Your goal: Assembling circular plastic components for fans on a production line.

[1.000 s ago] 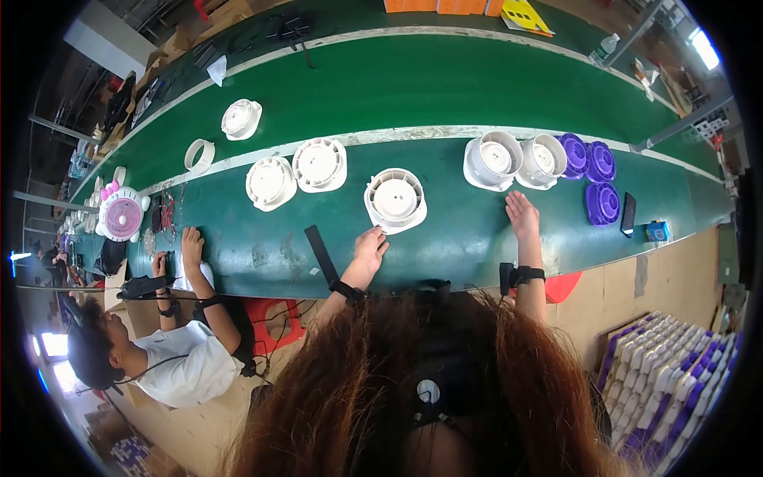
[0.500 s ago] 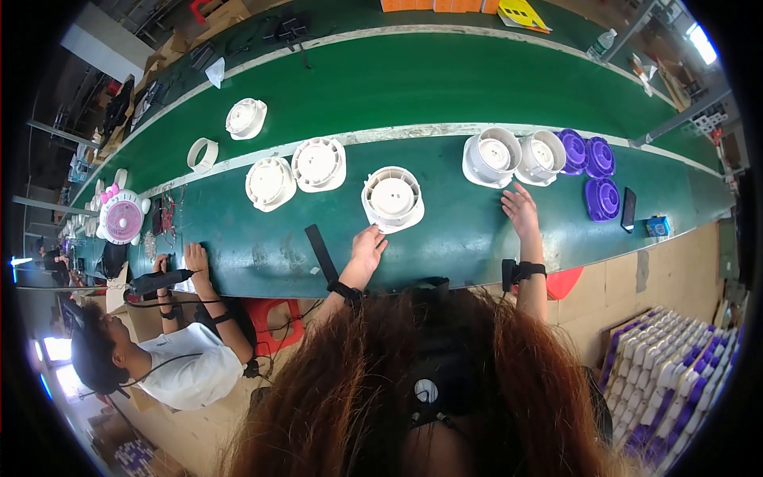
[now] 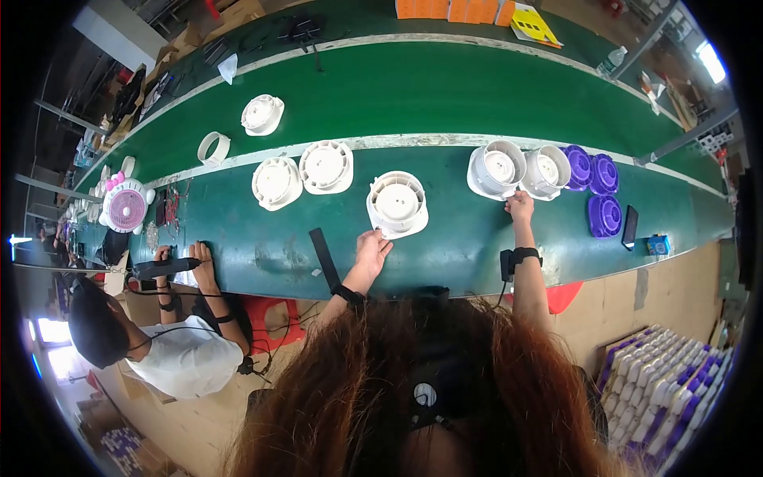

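Note:
My left hand (image 3: 370, 253) is at the near edge of a white round plastic housing (image 3: 397, 203) with a square base. Its fingertips touch or nearly touch that base, and the thumb stands apart. My right hand (image 3: 519, 207) has its fingers curled at the near edge of a pair of white cup-shaped housings, the left one (image 3: 498, 165) and the right one (image 3: 547, 170). It seems to pinch a base edge there; the fingertips are partly hidden. To the left lie two more white round housings, a nearer one (image 3: 276, 184) and a farther one (image 3: 327, 166).
Purple round parts (image 3: 606, 216) lie at the right, beside a phone (image 3: 629, 226) and a small blue box (image 3: 658, 245). A black strip (image 3: 324, 256) lies near my left forearm. At left, a co-worker (image 3: 171, 358) sits near a black tool (image 3: 167, 268) and a pink-and-white fan (image 3: 126, 205).
My right hand has moved up to the white cup-shaped housings and its fingers have curled in. My left thumb has come away from the housing's edge. The view has shifted slightly.

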A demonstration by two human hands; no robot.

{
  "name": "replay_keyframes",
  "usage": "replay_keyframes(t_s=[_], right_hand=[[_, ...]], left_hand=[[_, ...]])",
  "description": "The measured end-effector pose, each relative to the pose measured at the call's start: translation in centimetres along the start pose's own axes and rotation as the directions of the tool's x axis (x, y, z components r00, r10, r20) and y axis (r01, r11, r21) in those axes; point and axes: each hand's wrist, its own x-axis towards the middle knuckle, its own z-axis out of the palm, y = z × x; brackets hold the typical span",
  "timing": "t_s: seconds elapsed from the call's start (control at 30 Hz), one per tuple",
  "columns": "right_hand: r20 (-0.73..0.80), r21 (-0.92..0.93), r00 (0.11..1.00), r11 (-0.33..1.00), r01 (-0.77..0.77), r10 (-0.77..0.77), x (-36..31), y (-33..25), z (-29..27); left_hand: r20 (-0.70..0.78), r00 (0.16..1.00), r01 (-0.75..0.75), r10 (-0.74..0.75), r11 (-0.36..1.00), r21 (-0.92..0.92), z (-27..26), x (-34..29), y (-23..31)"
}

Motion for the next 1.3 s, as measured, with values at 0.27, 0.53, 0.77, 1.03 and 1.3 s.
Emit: replay_keyframes(t_s=[0.27,0.53,0.77,1.03,1.3], right_hand=[[0.079,0.361,0.996,0.932,0.016,-0.048,0.5,1.6,0.6],[0.035,0.618,0.996,0.782,-0.082,0.077,-1.0,1.2,1.3],[0.164,0.526,0.986,0.845,-0.096,0.01,-1.4,0.4,-0.6],[0.522,0.438,0.829,0.897,-0.055,-0.204,-0.6,-4.0,0.3],[0.87,0.302,0.426,0.951,-0.061,-0.248,-6.1,-6.4,4.1]], left_hand=[[0.25,0.966,-0.035,0.062,0.993,-0.11,-1.7,0.5,0.5],[0.318,0.926,-0.184,0.202,0.979,-0.089,-2.0,1.7,-0.1],[0.322,0.908,-0.241,0.27,0.962,-0.128,-2.0,1.3,-0.4],[0.115,0.825,-0.493,0.553,0.804,-0.333,-1.9,-5.8,-3.4],[-0.326,0.694,-0.713,0.642,0.548,-0.437,-3.9,-18.5,-11.2]])
